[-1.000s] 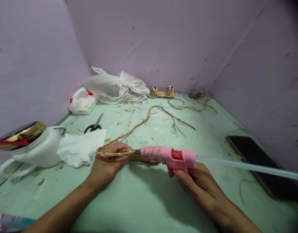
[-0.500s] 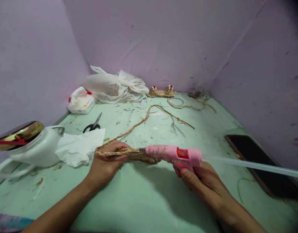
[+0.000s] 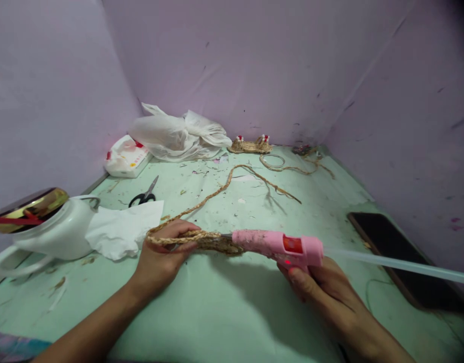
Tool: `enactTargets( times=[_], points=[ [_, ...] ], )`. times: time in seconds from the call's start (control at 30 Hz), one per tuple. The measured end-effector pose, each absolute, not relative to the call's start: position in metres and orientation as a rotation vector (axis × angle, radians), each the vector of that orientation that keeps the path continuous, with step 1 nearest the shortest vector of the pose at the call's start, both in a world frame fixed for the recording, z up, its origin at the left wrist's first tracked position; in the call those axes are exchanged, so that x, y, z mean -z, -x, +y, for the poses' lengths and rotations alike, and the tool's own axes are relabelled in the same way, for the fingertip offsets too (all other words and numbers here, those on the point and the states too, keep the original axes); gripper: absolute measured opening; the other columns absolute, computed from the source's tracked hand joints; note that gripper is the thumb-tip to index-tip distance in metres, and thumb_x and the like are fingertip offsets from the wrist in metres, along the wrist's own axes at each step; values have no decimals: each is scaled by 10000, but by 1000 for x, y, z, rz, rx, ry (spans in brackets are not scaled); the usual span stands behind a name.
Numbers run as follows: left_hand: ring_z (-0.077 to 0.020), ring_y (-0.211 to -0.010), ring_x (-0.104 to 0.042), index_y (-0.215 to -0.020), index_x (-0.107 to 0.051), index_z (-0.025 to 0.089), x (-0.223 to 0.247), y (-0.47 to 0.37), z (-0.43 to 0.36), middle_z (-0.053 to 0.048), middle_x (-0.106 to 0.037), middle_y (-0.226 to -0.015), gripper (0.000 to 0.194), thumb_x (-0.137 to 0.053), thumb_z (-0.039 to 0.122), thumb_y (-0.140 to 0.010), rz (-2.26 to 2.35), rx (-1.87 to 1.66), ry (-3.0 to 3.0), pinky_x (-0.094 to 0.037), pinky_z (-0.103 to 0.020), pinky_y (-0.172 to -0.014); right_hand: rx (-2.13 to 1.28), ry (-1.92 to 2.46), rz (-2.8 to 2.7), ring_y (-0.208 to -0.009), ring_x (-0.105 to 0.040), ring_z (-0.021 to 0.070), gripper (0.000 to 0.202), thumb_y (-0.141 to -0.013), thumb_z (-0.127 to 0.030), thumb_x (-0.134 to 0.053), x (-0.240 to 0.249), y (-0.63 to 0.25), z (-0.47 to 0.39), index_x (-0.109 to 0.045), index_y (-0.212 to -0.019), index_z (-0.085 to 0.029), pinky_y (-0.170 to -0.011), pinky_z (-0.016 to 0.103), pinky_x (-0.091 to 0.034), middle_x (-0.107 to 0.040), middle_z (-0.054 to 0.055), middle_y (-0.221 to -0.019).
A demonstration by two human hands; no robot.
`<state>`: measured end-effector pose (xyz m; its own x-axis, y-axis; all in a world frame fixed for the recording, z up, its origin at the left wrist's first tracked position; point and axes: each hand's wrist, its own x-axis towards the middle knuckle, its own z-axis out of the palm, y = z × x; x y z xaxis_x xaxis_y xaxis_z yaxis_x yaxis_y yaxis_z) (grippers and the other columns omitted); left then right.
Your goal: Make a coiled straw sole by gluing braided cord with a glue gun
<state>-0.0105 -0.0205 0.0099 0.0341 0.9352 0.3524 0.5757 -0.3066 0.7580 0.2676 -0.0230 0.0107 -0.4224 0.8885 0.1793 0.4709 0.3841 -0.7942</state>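
Note:
My left hand (image 3: 167,252) is closed around a flat piece of braided straw (image 3: 220,245), low over the table. From it a long straw braid (image 3: 212,194) loops round my fingers and trails back across the tabletop to a loose end. My right hand (image 3: 322,287) grips a pink hot glue gun (image 3: 273,243) by its handle, with a red light glowing on its side. The gun's nozzle points left and meets the upper edge of the straw piece; whether it touches I cannot tell. A long clear glue stick (image 3: 398,263) sticks out of its back.
At left stand a white teapot-like vessel (image 3: 65,227), a crumpled tissue (image 3: 122,227) and black scissors (image 3: 144,195). Farther back are a tissue box (image 3: 128,159), a white plastic bag (image 3: 179,133) and a straw item with red-white beads (image 3: 250,146). A phone (image 3: 401,257) lies at right.
My right hand and the glue gun have shifted slightly right and down, the nozzle sliding right along the straw piece. My left hand has barely moved.

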Motion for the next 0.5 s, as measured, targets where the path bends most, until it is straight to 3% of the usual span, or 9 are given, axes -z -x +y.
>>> enactTargets(
  times=[0.2, 0.5],
  points=[
    [-152, -673, -608, -783, -651, 218, -12, 10, -20, -5, -678, -741, 63, -598, 193, -761, 1523, -1206, -1929, -483, -259, -631, -915, 1140, -2009, -479, -476, 151, 294, -892, -412, -444, -9, -270, -21, -642, -750, -248, -492, 268, -421, -550, 4, -591],
    [-155, -668, -607, -789, -654, 214, -12, 10, -21, -5, -678, -739, 66, -593, 208, -763, 1520, -1214, -1916, -480, -260, -617, -877, 1105, -2018, -474, -463, 128, 291, -907, -391, -438, -13, -268, -22, -660, -1028, -248, -579, 276, -476, -594, 2, -661]
  ],
)
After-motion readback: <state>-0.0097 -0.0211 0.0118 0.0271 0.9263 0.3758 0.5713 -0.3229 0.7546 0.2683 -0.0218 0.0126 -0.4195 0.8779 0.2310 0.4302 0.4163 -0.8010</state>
